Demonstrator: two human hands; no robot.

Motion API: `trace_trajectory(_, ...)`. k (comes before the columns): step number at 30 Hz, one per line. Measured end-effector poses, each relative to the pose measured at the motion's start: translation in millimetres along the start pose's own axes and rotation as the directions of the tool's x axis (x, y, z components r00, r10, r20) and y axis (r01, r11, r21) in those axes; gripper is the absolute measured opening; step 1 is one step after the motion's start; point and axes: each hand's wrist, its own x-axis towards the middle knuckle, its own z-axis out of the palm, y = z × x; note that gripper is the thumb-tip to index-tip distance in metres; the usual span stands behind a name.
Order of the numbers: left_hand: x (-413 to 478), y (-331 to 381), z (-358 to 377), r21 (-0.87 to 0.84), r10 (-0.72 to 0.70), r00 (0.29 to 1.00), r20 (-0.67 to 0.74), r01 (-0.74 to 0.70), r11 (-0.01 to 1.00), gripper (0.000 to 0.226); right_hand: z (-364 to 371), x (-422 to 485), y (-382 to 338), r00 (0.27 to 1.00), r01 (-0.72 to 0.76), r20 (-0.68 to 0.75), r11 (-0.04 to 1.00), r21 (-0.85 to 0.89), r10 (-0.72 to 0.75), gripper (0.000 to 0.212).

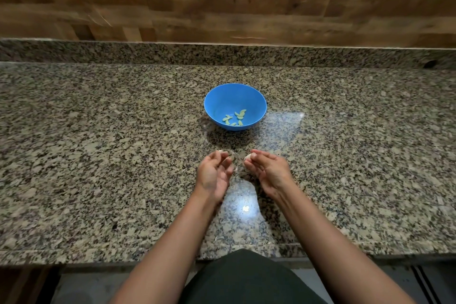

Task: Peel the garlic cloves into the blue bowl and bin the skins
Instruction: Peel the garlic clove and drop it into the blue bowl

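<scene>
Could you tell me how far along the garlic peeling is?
Done: several peeled cloves lie in the blue bowl. In hand: the right hand pinches a clove; the left hand holds what looks like skin. Left: finishing that clove, binning skins; no bin shows.

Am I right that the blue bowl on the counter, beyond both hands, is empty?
No: the blue bowl on the counter, beyond the left hand and right hand, holds several peeled garlic cloves, as the head view shows.
</scene>
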Motion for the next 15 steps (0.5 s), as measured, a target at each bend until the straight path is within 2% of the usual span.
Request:
trace_trajectory(1, 2, 2, -2, 0.072, 0.010, 1.000, -0.018, -0.008, 0.997, 0.014, -2, -1, 0, 1.000, 0.001, 0.011, 1.000, 0.001, -0.001, 0.009)
trace_trajectory(3, 4, 2, -8, 0.365, 0.064, 0.998, -0.011, -0.056, 0.929, 0.012, -5, -1, 1, 0.999, -0.007, 0.041, 1.000, -0.015, 0.007, 0.011)
trace_trajectory(6, 7, -5, -12, 0.768, 0.176, 0.982, 0.071, -0.166, 0.618, 0.014, -8, 2, 3, 0.998, 0.011, 0.061, 0.995, -0.096, -0.005, 0.016)
trace_trajectory(7, 8, -5, -12, 0.829, 0.211, 0.971, 0.112, -0.209, 0.519, 0.014, -9, 2, 3, 0.997, 0.022, 0.074, 0.991, -0.130, -0.012, 0.016)
trace_trajectory(9, 8, -5, -11, 0.868, 0.225, 0.956, 0.189, -0.270, 0.416, 0.011, -12, 4, 4, 0.995, 0.046, 0.097, 0.977, -0.208, -0.026, 0.017)
trace_trajectory(11, 7, -5, -8, 0.866, 0.180, 0.960, 0.214, -0.272, 0.420, 0.009, -15, 5, 5, 0.992, 0.077, 0.115, 0.954, -0.290, -0.045, 0.019)
trace_trajectory(15, 5, -6, -1, 0.825, 0.143, 0.972, 0.188, -0.235, 0.513, 0.008, -19, 5, 6, 0.987, 0.136, 0.135, 0.893, -0.430, -0.085, 0.014)
